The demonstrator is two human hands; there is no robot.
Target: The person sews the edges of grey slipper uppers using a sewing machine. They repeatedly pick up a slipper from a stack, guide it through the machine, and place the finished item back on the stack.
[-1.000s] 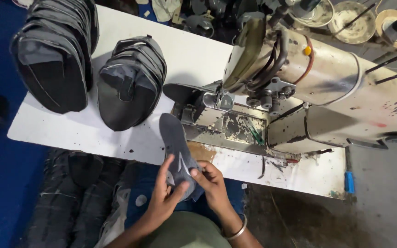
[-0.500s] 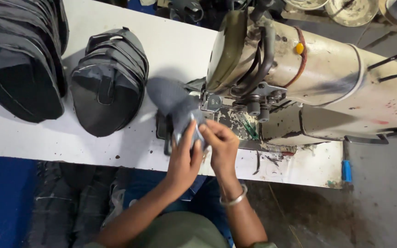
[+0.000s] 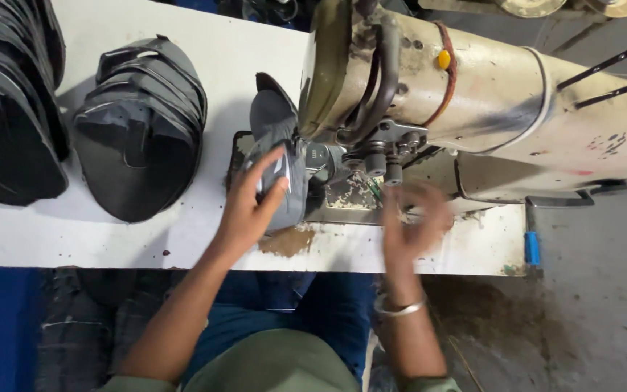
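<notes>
We look straight down onto a white worktable (image 3: 183,239) with a cream-coloured industrial sewing machine (image 3: 473,94) lying across its right half.

Left hand (image 3: 252,207): fingers curled over a grey fabric piece (image 3: 273,120), pinching its lower part against the machine bed just left of the needle area. The piece stands up from the hand and curves back toward the machine head, its dark upper edge touching the cream housing.

Right hand (image 3: 411,221): blurred in this view. We see it hovering in front of the machine bed, below the presser mechanism (image 3: 382,149), fingers loosely spread, with nothing in its grasp that we can make out. A metal bangle (image 3: 399,308) sits on that wrist.

On the table's left half we note two stacks of dark nested fabric pieces: a smaller stack (image 3: 143,131) near the left hand but apart from it, and a larger stack (image 3: 9,101) at the frame's left edge, partly cut off.

The table edge shows a worn brown patch (image 3: 288,242) just below the left hand. A small blue object (image 3: 532,248) hangs at the table's right corner. Below the table we see the person's dark trousers and green shirt.
</notes>
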